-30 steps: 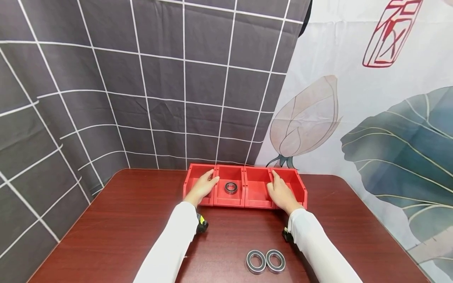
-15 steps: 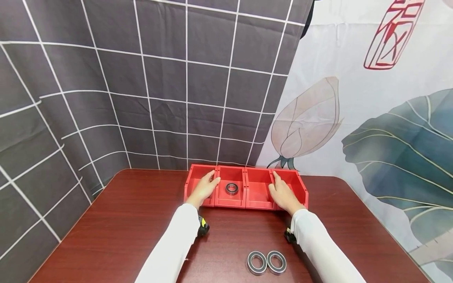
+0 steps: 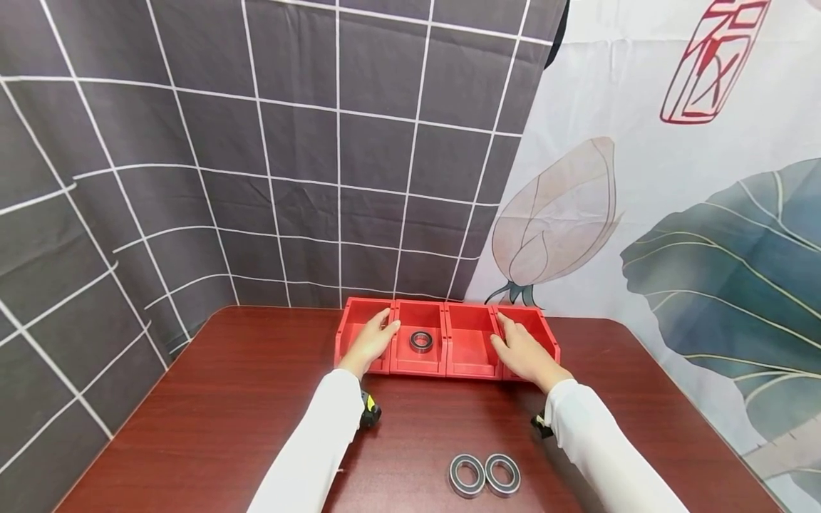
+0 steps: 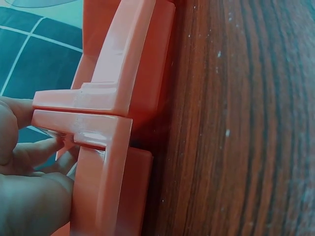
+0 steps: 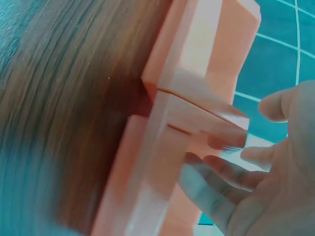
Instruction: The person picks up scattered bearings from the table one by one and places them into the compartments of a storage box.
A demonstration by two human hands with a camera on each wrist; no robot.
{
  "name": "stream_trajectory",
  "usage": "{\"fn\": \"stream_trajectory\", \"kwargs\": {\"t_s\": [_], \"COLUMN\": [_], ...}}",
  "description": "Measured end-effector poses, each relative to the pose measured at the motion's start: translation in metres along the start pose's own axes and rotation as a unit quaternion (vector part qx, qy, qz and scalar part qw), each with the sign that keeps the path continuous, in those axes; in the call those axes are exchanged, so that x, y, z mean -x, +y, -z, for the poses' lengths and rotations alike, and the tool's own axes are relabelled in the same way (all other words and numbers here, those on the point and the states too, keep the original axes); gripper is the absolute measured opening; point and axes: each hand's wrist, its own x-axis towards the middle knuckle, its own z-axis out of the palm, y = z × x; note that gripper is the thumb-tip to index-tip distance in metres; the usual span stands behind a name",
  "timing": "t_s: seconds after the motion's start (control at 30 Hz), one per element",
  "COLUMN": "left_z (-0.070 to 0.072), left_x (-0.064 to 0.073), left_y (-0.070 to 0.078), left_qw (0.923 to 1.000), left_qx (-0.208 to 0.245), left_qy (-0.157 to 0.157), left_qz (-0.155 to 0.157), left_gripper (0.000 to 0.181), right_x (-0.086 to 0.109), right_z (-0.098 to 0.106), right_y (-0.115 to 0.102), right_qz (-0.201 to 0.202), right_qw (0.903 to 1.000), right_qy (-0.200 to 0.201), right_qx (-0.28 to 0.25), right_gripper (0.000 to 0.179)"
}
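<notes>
A row of red storage bins (image 3: 471, 369) stands at the table's back edge. My left hand (image 3: 368, 342) grips the paired walls between the leftmost bin and its neighbour, thumb on one side and fingers on the other. In the left wrist view those red walls (image 4: 81, 101) sit flush together. My right hand (image 3: 524, 353) hovers over the rightmost bin; in the right wrist view its thumb (image 5: 277, 105) is apart from the divider walls (image 5: 206, 110), its fingers loosely bent. One ball bearing (image 3: 421, 341) lies in the second bin from the left.
Two larger ball bearings (image 3: 467, 475) (image 3: 503, 474) lie side by side near the front of the brown wooden table (image 3: 212, 413). Behind the table hang a dark grid cloth (image 3: 282, 157) and a white cloth with plant prints (image 3: 577, 92).
My right hand has loosened from the divider between the two rightmost bins and shifted right. My left hand stays at its divider. The bins and bearings look unmoved.
</notes>
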Motion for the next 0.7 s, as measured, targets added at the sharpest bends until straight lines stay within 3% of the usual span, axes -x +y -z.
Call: {"fn": "stream_trajectory", "kwargs": {"t_s": [0.37,0.7], "left_z": [0.0,0.001], "left_x": [0.0,-0.002], "left_y": [-0.004,-0.003], "left_qw": [1.0,1.0], "left_qx": [-0.001,0.004], "left_qy": [0.001,-0.002], "left_qz": [0.002,0.002], "left_gripper": [0.066,0.064], "right_x": [0.03,0.056], "right_z": [0.008,0.011], "right_y": [-0.008,-0.017], "right_qz": [0.056,0.089], "right_qw": [0.9945,0.9898], "right_qy": [0.035,0.058], "right_qx": [0.08,0.096], "right_gripper": [0.068,0.062]}}
